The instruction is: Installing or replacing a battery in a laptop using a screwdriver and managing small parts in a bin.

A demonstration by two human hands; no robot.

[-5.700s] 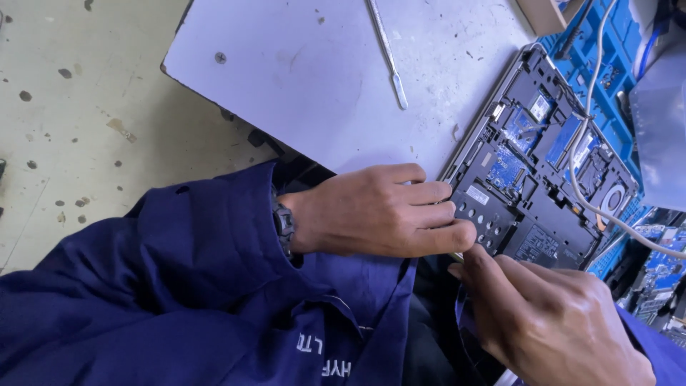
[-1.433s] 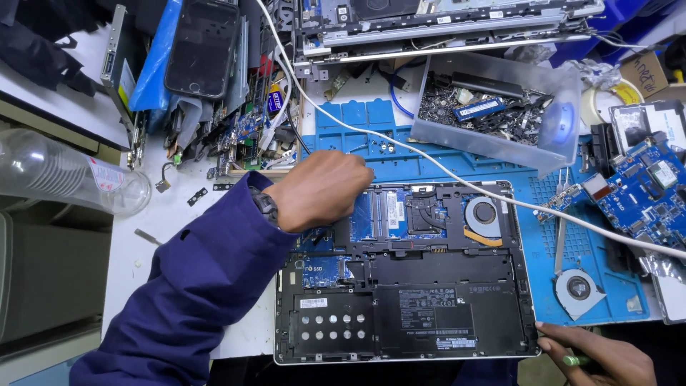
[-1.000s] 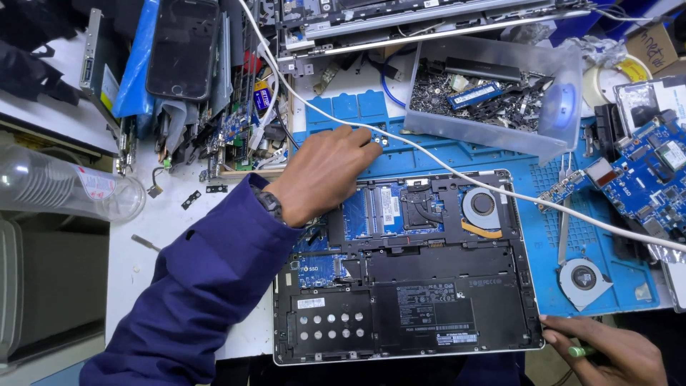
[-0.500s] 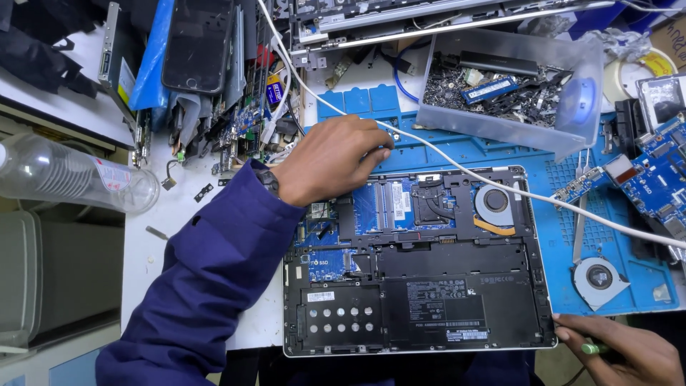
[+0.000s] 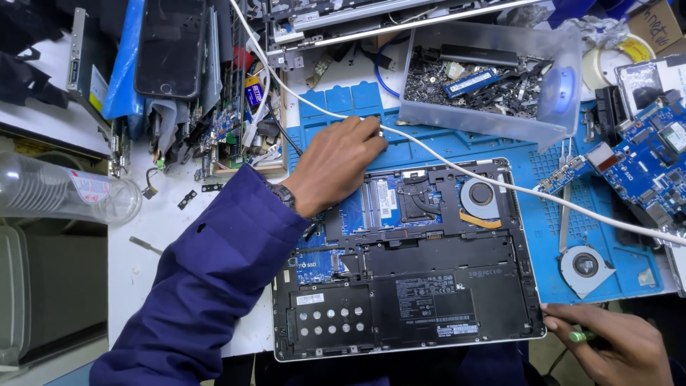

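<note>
Where blue mat (image 5: 443,146) lies, cluttered bench (image 5: 153,229) surrounds.

A clear plastic tray (image 5: 493,118) full of small dark parts stands beyond the left hand (image 5: 332,164), on the far right. A black phone (image 5: 166,46) lies far to the left of this hand, and an empty clear bottle (image 5: 64,193) lies nearer on the left. A loose round fan (image 5: 586,266) rests on the blue mat (image 5: 543,236), just above the right hand (image 5: 614,347). A blue circuit board (image 5: 654,168) lies further away from it.
</note>
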